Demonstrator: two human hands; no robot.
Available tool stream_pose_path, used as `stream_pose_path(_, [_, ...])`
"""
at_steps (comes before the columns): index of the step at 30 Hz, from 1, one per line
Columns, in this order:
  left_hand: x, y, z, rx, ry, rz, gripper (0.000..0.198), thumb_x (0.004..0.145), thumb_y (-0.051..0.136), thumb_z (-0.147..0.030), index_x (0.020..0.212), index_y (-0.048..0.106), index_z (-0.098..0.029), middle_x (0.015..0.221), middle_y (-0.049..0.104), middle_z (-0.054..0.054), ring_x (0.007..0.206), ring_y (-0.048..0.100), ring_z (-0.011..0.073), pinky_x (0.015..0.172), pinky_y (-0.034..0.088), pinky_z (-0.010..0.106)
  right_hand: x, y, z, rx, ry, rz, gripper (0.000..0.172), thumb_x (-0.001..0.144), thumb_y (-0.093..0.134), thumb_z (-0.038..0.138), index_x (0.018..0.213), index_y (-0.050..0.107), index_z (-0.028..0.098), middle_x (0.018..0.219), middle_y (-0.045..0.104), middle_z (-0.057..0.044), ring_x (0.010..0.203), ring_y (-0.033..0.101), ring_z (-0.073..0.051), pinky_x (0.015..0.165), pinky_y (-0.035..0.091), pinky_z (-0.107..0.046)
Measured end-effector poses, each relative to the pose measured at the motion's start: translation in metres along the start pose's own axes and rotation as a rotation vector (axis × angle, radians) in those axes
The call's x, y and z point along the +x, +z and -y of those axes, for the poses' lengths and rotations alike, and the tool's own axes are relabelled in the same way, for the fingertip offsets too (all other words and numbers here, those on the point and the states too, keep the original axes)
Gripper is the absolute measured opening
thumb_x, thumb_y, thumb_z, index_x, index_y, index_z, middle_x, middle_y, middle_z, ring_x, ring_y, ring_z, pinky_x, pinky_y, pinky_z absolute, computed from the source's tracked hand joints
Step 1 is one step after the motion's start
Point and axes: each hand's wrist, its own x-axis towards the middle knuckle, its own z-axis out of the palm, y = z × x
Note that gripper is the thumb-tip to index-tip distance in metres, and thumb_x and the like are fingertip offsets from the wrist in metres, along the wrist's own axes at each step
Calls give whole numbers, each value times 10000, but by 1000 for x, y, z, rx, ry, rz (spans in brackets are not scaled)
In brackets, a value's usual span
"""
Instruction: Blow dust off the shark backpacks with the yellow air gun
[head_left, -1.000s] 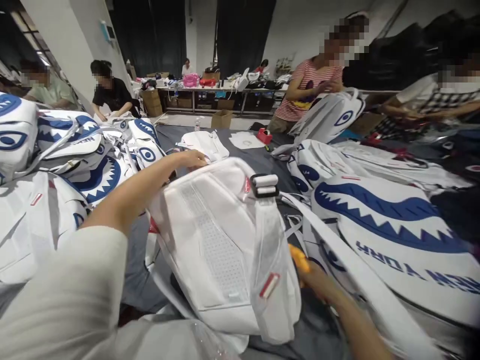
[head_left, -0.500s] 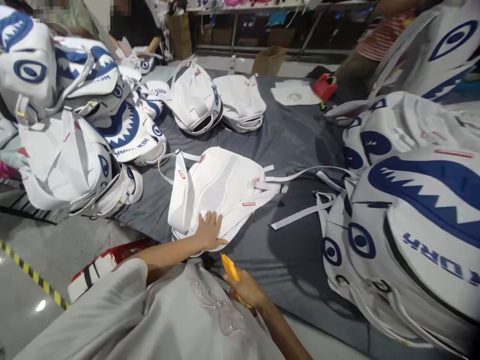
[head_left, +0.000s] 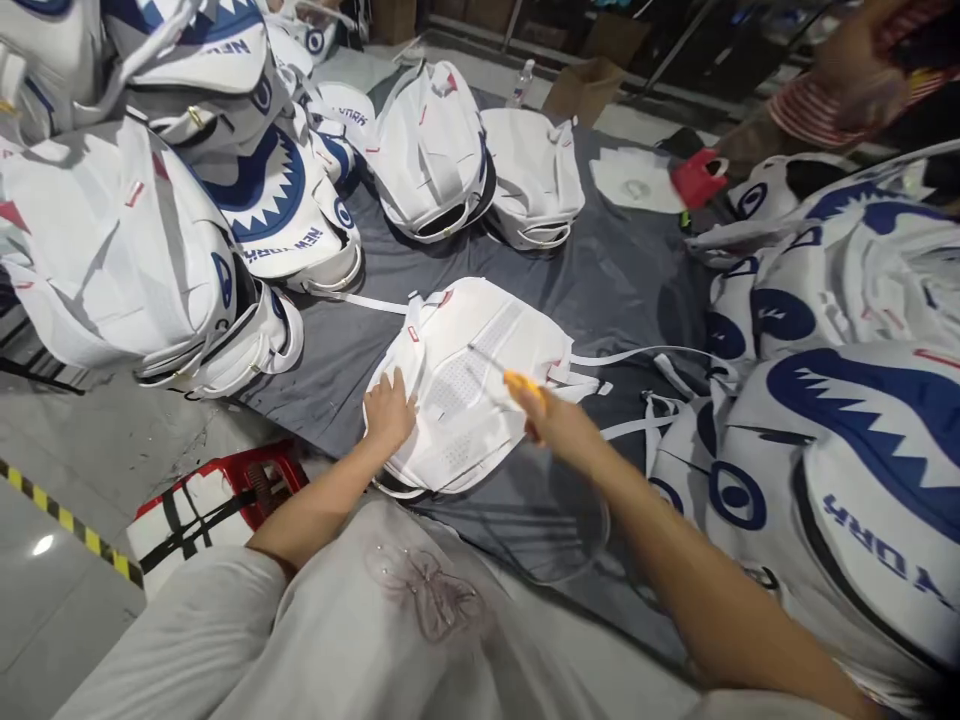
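Note:
A white backpack (head_left: 517,325) lies back side up in front of me, its perforated back panel and shoulder straps showing. My left hand (head_left: 390,412) rests on its left side, at a shoulder strap (head_left: 414,325), with the fingers apart. Wrapped round an orange-handled tool (head_left: 523,385) with a thin, dark, pointed shaft is my right hand (head_left: 559,425), over the right part of the pack. The shaft points up and left across the back panel. Whether its tip touches the fabric I cannot tell.
White-and-blue shark-face backpacks (head_left: 281,210) are heaped at the left, and more backpacks (head_left: 862,420) at the right. Two white packs (head_left: 435,150) stand at the back of the dark cloth-covered table (head_left: 630,270). A red object (head_left: 697,178) lies near a person in stripes (head_left: 817,110).
My right hand has lifted the orange tool from the table's near edge to above the pack. My left hand has shifted left to the shoulder strap. The view has turned somewhat.

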Motion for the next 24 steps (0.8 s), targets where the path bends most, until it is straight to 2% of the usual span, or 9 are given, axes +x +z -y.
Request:
stream_pose_path(3, [-7,-4,19,-468,118,20,556,990,467,-390,1512,432,-203,1478,551,137,1345,533,299,1117,422,448,32,-13,21,-79,103,-54,490,1032,301,524,1138,580,136,634,594,-25,515,576,-153,520,434,-246])
stream_pose_path(5, [-8,-7,36,-878,88,195,531,988,467,-465,1469,478,-239,1417,612,101,1241,621,254,974,532,358,33,-13,26,-108,114,197,462,1010,377,561,1018,599,155,556,543,1,429,513,-140,447,376,-235])
stream_pose_path(7, [0,-8,51,-1227,-160,439,536,1006,395,-529,1382,543,-177,1297,680,148,1022,715,228,721,573,285,24,-9,30,-84,84,409,440,1004,397,561,909,586,175,501,493,26,383,464,-122,415,349,-222])
stream_pose_path(9, [14,-6,61,-1400,-474,600,603,1025,287,-560,1286,579,-103,1143,727,196,788,729,195,547,521,247,17,-8,35,-62,78,369,430,1020,361,530,854,557,184,467,450,44,367,435,-109,405,342,-209])
stream_pose_path(13, [35,1,63,-1375,-673,666,625,1026,231,-570,1290,528,-87,922,753,175,551,658,165,476,488,258,14,-10,50,-65,33,354,490,997,376,597,785,533,185,473,456,32,383,438,-107,416,368,-213])
stream_pose_path(16, [35,0,62,-1090,-495,523,639,1019,238,-588,1273,548,-89,872,750,165,565,659,196,539,541,329,13,-15,59,-45,2,366,539,980,374,654,809,557,177,502,463,27,395,440,-106,423,365,-218])
stream_pose_path(19, [27,-17,67,-832,-303,262,561,1019,320,-549,1296,573,-131,1104,728,165,941,700,273,834,570,422,17,-30,58,-80,5,466,524,1008,361,608,900,598,153,516,477,25,410,464,-111,458,365,-223])
stream_pose_path(22, [17,-42,64,-485,-130,-62,535,1009,423,-442,1495,414,-217,1523,462,154,1419,397,368,1151,337,545,34,-59,47,-305,159,150,543,1043,321,541,1100,615,87,574,538,-3,437,479,-102,530,357,-235])
stream_pose_path(24, [7,-47,50,-164,83,-225,663,977,500,-421,1567,293,-201,1644,231,185,1511,181,429,1188,203,626,45,-76,37,-462,258,-25,620,1040,305,565,1166,598,33,680,616,-64,504,523,-101,602,369,-261])
